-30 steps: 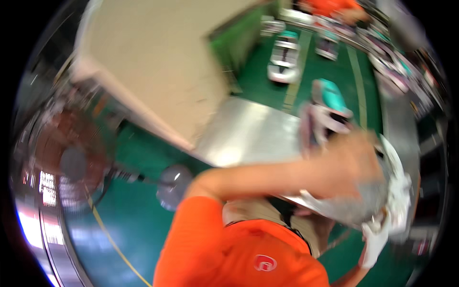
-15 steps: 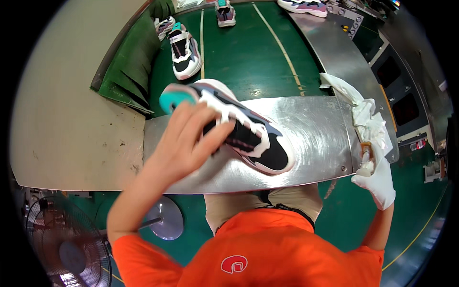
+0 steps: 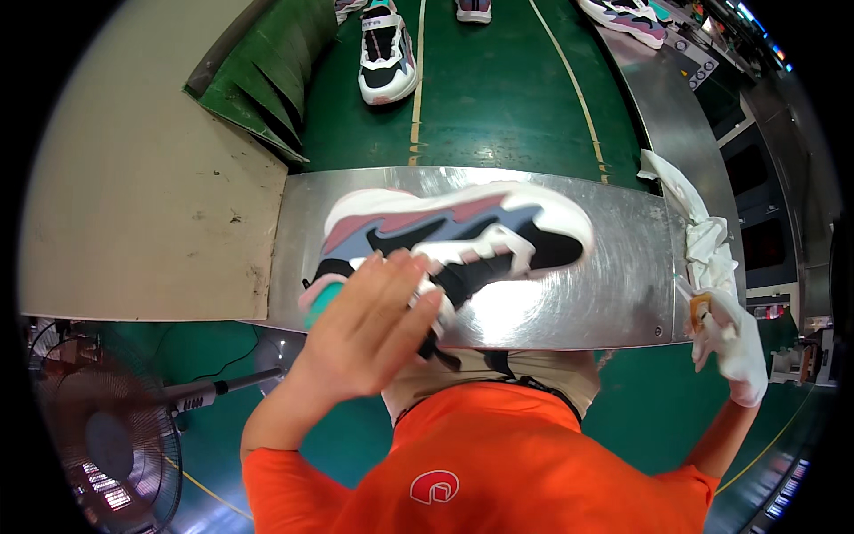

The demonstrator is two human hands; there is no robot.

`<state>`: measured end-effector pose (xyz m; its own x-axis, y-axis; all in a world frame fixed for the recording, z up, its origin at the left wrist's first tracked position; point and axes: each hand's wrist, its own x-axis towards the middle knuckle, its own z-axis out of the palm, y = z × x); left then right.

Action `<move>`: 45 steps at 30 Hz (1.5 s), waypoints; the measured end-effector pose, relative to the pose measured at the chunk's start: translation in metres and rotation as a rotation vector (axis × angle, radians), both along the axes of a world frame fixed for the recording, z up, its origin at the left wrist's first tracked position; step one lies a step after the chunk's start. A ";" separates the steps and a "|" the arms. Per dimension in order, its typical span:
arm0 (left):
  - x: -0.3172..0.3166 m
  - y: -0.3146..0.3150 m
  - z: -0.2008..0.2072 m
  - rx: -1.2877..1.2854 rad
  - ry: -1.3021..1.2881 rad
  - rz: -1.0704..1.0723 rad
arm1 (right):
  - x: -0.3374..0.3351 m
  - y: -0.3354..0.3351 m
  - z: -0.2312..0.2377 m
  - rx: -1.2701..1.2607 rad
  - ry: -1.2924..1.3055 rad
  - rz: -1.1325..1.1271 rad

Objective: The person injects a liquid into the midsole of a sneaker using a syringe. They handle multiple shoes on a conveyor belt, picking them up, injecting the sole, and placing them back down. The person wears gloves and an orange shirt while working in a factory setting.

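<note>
My left hand (image 3: 365,334), bare, is closed over the ankle opening and strap of a sneaker (image 3: 463,233). White, black, mauve and grey-blue, the sneaker has a teal lining at the heel. It is tipped on its side above the metal plate (image 3: 587,294), toe to the right and sole edge facing away from me. At the right, my right hand (image 3: 740,351) wears a white glove and grips the lower end of a crumpled white cloth (image 3: 707,240). A small orange-brown piece (image 3: 700,309) shows by its fingers; its kind is unclear.
Beyond the plate runs a green conveyor belt (image 3: 498,107) carrying a strapped sneaker (image 3: 388,62) and part of another shoe (image 3: 474,11). One more sneaker (image 3: 627,20) sits on the right metal rail. Green flaps (image 3: 258,84) hang at left; a fan (image 3: 107,436) stands below.
My left hand has rolled the sneaker onto its side, swinging its toe up and right. The whole view has shifted, with the belt and its shoes higher in the picture. My right hand stays by the cloth.
</note>
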<state>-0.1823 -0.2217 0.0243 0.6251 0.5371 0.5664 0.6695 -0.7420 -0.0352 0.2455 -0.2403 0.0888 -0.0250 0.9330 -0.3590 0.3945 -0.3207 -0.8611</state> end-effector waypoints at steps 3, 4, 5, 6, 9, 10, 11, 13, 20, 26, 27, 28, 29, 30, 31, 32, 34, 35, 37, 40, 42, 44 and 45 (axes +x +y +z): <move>0.015 -0.011 0.001 0.013 0.004 -0.059 | -0.012 0.003 0.007 0.163 0.311 0.104; 0.021 -0.015 0.003 0.000 -0.005 -0.062 | -0.018 0.014 -0.001 0.172 0.451 0.189; 0.027 -0.013 0.004 -0.022 -0.030 -0.100 | -0.024 0.020 -0.001 0.183 0.577 0.251; 0.029 -0.015 0.004 -0.040 -0.037 -0.108 | -0.034 0.031 -0.007 0.137 0.672 0.322; 0.028 -0.011 0.004 -0.097 -0.061 -0.126 | -0.064 0.058 -0.022 -0.007 0.888 0.520; 0.029 -0.010 0.005 -0.111 -0.066 -0.134 | -0.070 0.068 -0.030 -0.039 0.938 0.598; 0.028 -0.011 0.006 -0.127 -0.066 -0.133 | -0.079 0.080 -0.040 -0.078 0.988 0.681; 0.027 -0.010 0.006 -0.126 -0.053 -0.134 | -0.082 0.077 -0.057 -0.146 1.062 0.539; 0.026 -0.009 0.003 -0.161 -0.142 -0.154 | -0.113 0.092 -0.058 -0.180 1.066 0.492; 0.026 -0.008 -0.004 -0.077 -0.139 -0.160 | -0.128 0.102 -0.042 -0.200 0.931 0.607; 0.027 -0.007 -0.003 -0.086 -0.136 -0.158 | -0.127 0.103 -0.041 -0.204 0.916 0.613; 0.027 -0.007 -0.001 -0.095 -0.132 -0.158 | -0.125 0.103 -0.041 -0.215 0.900 0.617; 0.027 -0.007 0.000 -0.102 -0.127 -0.161 | -0.122 0.102 -0.044 -0.238 0.895 0.610; 0.027 -0.008 0.001 -0.112 -0.124 -0.158 | -0.110 0.099 -0.054 -0.260 0.872 0.585; 0.027 -0.009 0.001 -0.121 -0.122 -0.155 | -0.109 0.098 -0.054 -0.273 0.868 0.571; 0.027 -0.010 0.001 -0.134 -0.119 -0.154 | -0.106 0.095 -0.055 -0.287 0.866 0.553; 0.027 -0.011 -0.002 -0.083 -0.094 -0.147 | -0.104 0.101 -0.052 -0.408 0.926 0.521; 0.026 -0.011 -0.003 -0.059 -0.083 -0.145 | -0.096 0.103 -0.053 -0.526 0.964 0.481; 0.025 -0.013 -0.005 -0.065 -0.067 -0.142 | -0.082 0.103 -0.056 -0.754 1.061 0.342; 0.027 -0.014 -0.004 -0.094 -0.040 -0.151 | -0.077 0.112 -0.087 -0.821 1.420 0.578; 0.026 -0.016 -0.004 -0.108 -0.046 -0.141 | -0.064 0.108 -0.091 -0.854 1.394 0.540; 0.027 -0.018 -0.005 -0.110 -0.067 -0.133 | -0.063 0.106 -0.077 -0.873 1.311 0.463; 0.027 -0.019 -0.006 -0.118 -0.062 -0.128 | -0.067 0.107 -0.065 -0.843 1.225 0.464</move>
